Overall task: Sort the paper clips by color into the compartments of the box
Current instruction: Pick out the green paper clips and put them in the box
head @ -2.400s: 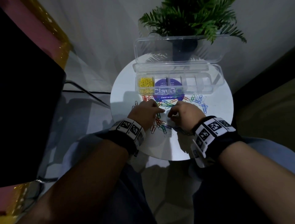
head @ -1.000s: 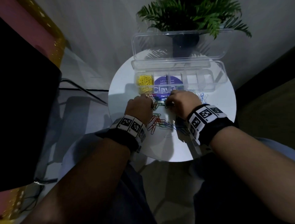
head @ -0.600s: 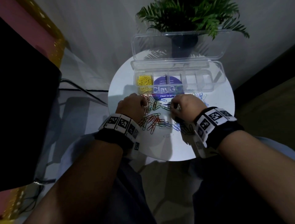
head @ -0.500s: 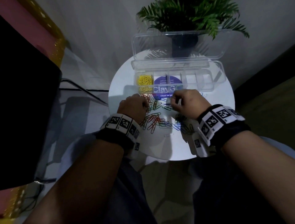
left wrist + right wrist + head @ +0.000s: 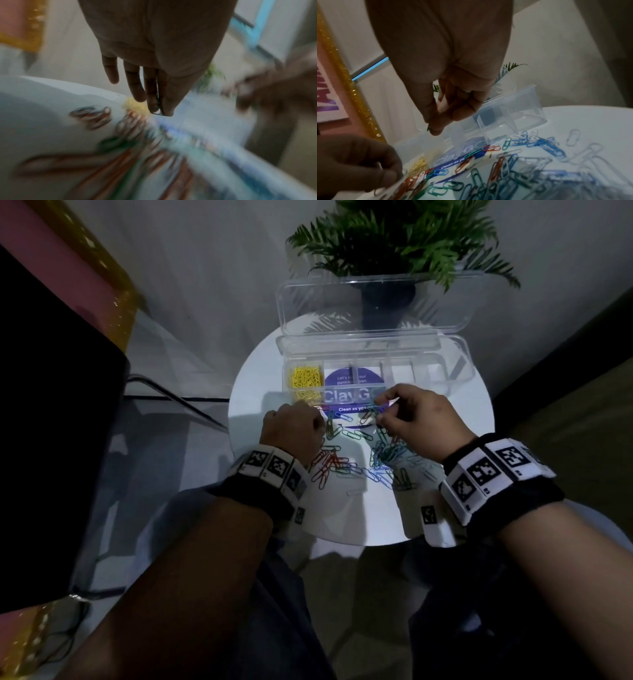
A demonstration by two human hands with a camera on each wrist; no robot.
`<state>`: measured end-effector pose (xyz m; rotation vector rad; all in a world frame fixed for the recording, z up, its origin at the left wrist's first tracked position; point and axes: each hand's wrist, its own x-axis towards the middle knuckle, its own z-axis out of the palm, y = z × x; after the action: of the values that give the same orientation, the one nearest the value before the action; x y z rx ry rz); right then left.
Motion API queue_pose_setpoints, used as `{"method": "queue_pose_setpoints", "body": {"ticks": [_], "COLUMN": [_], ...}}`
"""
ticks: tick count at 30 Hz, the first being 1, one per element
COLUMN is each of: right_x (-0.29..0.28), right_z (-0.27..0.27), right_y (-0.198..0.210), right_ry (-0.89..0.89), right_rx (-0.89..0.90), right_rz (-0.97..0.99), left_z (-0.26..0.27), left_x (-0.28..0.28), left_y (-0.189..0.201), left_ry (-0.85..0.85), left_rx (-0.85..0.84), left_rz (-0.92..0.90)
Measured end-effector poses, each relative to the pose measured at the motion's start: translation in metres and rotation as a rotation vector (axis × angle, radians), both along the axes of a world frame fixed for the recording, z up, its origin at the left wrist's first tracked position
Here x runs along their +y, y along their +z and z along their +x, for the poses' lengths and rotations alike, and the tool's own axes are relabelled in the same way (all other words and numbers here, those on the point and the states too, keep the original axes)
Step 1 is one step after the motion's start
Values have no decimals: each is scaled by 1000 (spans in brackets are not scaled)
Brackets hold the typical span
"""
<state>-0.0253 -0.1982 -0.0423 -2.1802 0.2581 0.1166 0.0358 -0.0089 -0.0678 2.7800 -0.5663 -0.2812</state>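
A clear compartment box (image 5: pixel 428 371) stands open at the back of the round white table (image 5: pixel 359 518). Its leftmost compartment holds yellow paper clips (image 5: pixel 305 381); the others look empty. Mixed red, green, blue and white clips (image 5: pixel 346 460) lie scattered in front of it. My left hand (image 5: pixel 320 416) hovers low by the box's left front corner and pinches a dark clip (image 5: pixel 158 108) between thumb and forefinger. My right hand (image 5: pixel 378 409) is raised at the box's front wall. Its thumb and forefinger pinch a green clip (image 5: pixel 429 127).
A potted fern (image 5: pixel 394 244) stands behind the box's upright lid (image 5: pixel 373 302). A purple round sticker (image 5: pixel 352 392) shows through the box. A dark chair (image 5: pixel 51 440) is at the left, and my knees sit below the table's near edge.
My right hand has lifted off the pile and moved up to the box front with a clip. My left hand has edged forward towards the yellow compartment.
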Motion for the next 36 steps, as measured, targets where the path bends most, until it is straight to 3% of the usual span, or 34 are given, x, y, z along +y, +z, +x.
{"method": "queue_pose_setpoints", "body": {"ticks": [4,9,14,20,24,29,33,36], "right_x": [1,15,28,13,0,1,11,19], "right_z": [15,55,82,62,33,15,23,30], "right_y": [4,15,17,13,-1,-20,-24,-30], "right_ry": [-79,-77,-42,-97,-22,200,255,230], "right_rx": [33,-67,-111,-106,-5,54,192,291], "right_rz": [157,90,-42,-74,-128,-306,-448,-512], "left_z": [6,14,19,36,53,59,40,20], "left_x": [12,22,13,-9,-34,-43,-30,-16], "left_y": [17,24,27,37,40,36,39,30], "left_ry": [149,230,186,97,27,-3,76,21], "left_rx": [226,344,261,112,32,-6,-103,-13], "left_rz": [-484,-748,-638,-494,-381,-168,-242,-188]}}
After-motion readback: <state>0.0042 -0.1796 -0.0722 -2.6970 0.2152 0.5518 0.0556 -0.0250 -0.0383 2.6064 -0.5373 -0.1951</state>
